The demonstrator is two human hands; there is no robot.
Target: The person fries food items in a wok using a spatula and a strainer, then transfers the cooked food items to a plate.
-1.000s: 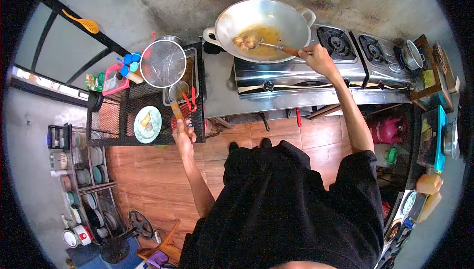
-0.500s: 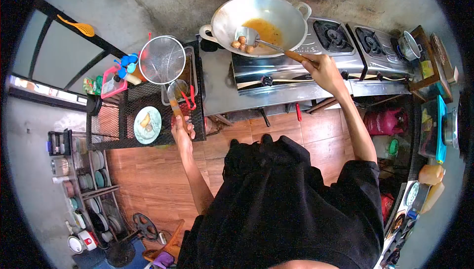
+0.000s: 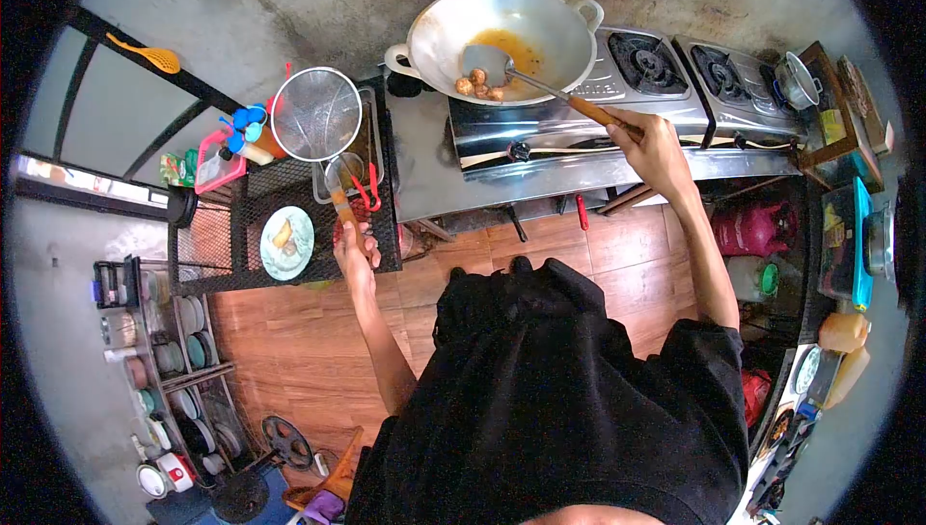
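My right hand is closed around the wooden handle of a metal spatula. The spatula's blade lies inside a large two-handled wok, beside several round brown balls on the near left slope. Brown-yellow oil pools in the wok's bottom. My left hand grips the wooden handle of a round wire-mesh strainer, held to the left of the wok above the black mesh rack. Below and left of the strainer, a pale plate carries small pieces of food.
A two-burner stove extends right of the wok, with a small pot at its far end. Red tongs and a pink basket with bottles stand near the strainer. A pink gas cylinder sits below, and a dish rack at left.
My right hand has drawn slightly right and toward me, and the spatula blade has shifted a little beside the balls. My left hand and the strainer have barely moved.
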